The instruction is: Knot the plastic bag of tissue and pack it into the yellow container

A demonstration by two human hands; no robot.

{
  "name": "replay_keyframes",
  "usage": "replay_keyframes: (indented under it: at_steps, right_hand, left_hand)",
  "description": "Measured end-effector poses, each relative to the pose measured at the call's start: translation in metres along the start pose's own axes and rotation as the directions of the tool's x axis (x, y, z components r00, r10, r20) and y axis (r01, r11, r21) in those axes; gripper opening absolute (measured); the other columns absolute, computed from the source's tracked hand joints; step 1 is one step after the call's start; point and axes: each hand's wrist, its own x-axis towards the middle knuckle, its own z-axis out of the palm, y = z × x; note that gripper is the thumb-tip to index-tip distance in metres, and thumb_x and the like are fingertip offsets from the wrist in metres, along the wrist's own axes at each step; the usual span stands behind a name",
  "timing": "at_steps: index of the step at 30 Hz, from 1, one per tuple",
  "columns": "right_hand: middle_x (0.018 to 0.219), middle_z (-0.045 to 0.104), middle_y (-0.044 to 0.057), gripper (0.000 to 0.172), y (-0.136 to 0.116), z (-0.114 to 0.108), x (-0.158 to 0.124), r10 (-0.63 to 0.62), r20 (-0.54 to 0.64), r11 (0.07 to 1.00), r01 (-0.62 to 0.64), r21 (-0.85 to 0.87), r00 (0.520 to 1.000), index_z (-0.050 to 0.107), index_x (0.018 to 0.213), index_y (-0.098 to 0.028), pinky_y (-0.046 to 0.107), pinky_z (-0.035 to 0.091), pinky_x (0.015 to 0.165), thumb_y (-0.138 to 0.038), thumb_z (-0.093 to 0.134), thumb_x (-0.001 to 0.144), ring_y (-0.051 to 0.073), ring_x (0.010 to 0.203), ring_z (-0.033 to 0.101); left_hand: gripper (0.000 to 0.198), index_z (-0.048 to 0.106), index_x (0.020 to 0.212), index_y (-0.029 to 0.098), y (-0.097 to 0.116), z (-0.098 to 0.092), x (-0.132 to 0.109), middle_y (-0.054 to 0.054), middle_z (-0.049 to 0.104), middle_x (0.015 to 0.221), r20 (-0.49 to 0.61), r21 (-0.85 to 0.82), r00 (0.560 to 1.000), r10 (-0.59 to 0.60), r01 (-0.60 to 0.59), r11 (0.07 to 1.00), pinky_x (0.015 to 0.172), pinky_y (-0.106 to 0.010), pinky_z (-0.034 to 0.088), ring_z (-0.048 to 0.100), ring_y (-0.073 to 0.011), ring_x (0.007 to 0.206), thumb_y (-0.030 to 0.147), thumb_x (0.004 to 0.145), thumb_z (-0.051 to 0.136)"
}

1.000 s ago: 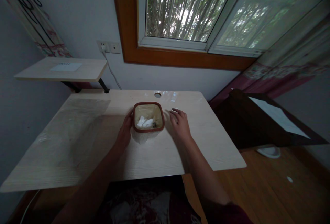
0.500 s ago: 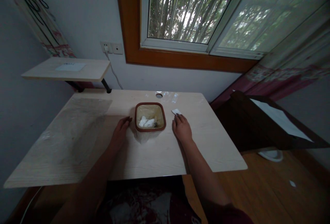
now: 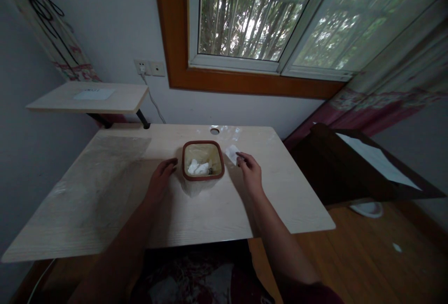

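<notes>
A small bin (image 3: 203, 178) with a brown rim and a clear liner stands on the pale desk (image 3: 206, 220). Crumpled white tissue (image 3: 198, 168) lies inside it, beside a small dark item. Just right of the bin, my right hand (image 3: 250, 172) pinches a white piece of paper (image 3: 232, 154) between thumb and fingers, above the desktop. My left hand (image 3: 161, 178) is left of the bin with its fingers bent toward the rim; whether anything is between its fingertips is too small to tell.
A raised shelf (image 3: 122, 99) with a paper label stands at the desk's back left. Clear plastic film (image 3: 84, 192) covers the desk's left part. At the right is a dark table (image 3: 315, 169) with a white sheet. The window is behind the desk.
My right hand has lifted the white paper from the desktop, and the paper has shifted slightly left toward the bin. My left hand has hardly moved.
</notes>
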Motion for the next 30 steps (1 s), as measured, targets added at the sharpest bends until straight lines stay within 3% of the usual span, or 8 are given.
replay_keyframes:
  at_steps: [6,11,13,17,21,25,28,30]
  right_hand:
    - [0.112,0.071,0.009,0.047,-0.032,0.007,0.009,-0.035,-0.097,0.987,0.049,0.151,0.995,0.061,0.133,-0.024,0.038,0.057,0.078,-0.041,0.067,0.089,0.021,0.088,0.066]
    - [0.11,0.072,0.009,0.023,-0.074,0.015,0.014,-0.195,-0.069,0.975,0.201,0.091,0.978,0.067,0.111,-0.024,0.044,0.057,0.088,-0.039,0.065,0.093,0.024,0.099,0.068]
    - [0.108,0.074,0.007,0.013,-0.093,0.018,0.015,-0.293,0.028,0.955,0.291,0.047,0.956,0.069,0.1,-0.026,0.049,0.054,0.096,-0.038,0.064,0.095,0.026,0.107,0.067]
    - [0.104,0.077,0.002,0.008,-0.124,0.029,0.016,-0.46,0.254,0.883,0.469,0.027,0.851,0.072,0.097,-0.031,0.053,0.05,0.104,-0.035,0.064,0.096,0.026,0.111,0.064]
    - [0.109,0.077,0.0,0.018,-0.136,0.042,0.017,-0.485,0.484,0.838,0.545,0.019,0.729,0.074,0.108,-0.035,0.055,0.046,0.109,-0.038,0.059,0.099,0.027,0.121,0.06]
    - [0.125,0.071,0.001,0.03,-0.128,0.043,0.014,-0.492,0.469,0.832,0.554,0.007,0.733,0.068,0.126,-0.037,0.054,0.045,0.111,-0.039,0.062,0.097,0.027,0.127,0.057]
    - [0.127,0.07,0.003,0.03,-0.112,0.034,0.011,-0.475,0.333,0.858,0.513,-0.029,0.814,0.066,0.128,-0.034,0.053,0.046,0.11,-0.036,0.059,0.099,0.027,0.124,0.059]
    - [0.124,0.071,0.005,0.028,-0.097,0.026,0.008,-0.444,0.255,0.879,0.473,-0.063,0.859,0.067,0.125,-0.031,0.052,0.047,0.107,-0.035,0.058,0.099,0.027,0.12,0.061]
  left_hand:
    - [0.033,0.072,0.109,0.02,0.037,0.011,0.002,-0.01,0.07,0.118,-0.027,0.026,0.99,0.135,-0.134,0.991,0.104,-0.049,0.053,0.066,-0.0251,0.114,0.045,0.09,0.065]
    - [0.031,0.071,0.114,0.023,0.073,0.021,0.005,-0.009,0.067,0.121,0.035,0.191,0.944,0.329,-0.329,0.925,0.102,-0.044,0.055,0.065,-0.0236,0.115,0.044,0.092,0.065]
    - [0.034,0.07,0.12,0.026,0.087,0.024,0.006,-0.009,0.062,0.125,0.102,0.258,0.892,0.441,-0.452,0.854,0.098,-0.042,0.057,0.063,-0.0233,0.116,0.042,0.09,0.069]
    - [0.051,0.064,0.131,0.032,0.109,0.031,0.003,-0.009,0.058,0.135,0.296,0.383,0.724,0.623,-0.688,0.617,0.107,-0.047,0.051,0.055,-0.0282,0.129,0.041,0.082,0.079]
    - [0.026,0.073,0.11,0.032,0.118,0.029,-0.003,-0.006,0.067,0.122,0.376,0.456,0.628,0.682,-0.766,0.454,0.11,-0.049,0.046,0.059,-0.0273,0.121,0.042,0.086,0.074]
    - [0.013,0.075,0.095,0.03,0.113,-0.007,0.004,-0.004,0.072,0.097,0.313,0.585,0.623,0.717,-0.721,0.371,0.103,-0.047,0.048,0.066,-0.0251,0.101,0.04,0.086,0.073]
    - [0.015,0.075,0.095,0.029,0.102,-0.063,0.021,-0.004,0.073,0.098,0.277,0.726,0.611,0.742,-0.639,0.255,0.105,-0.048,0.045,0.064,-0.0257,0.099,0.042,0.088,0.071]
    - [0.02,0.073,0.098,0.028,0.093,-0.108,0.033,-0.003,0.071,0.096,0.247,0.819,0.646,0.722,-0.537,0.2,0.106,-0.051,0.043,0.062,-0.026,0.1,0.045,0.092,0.065]
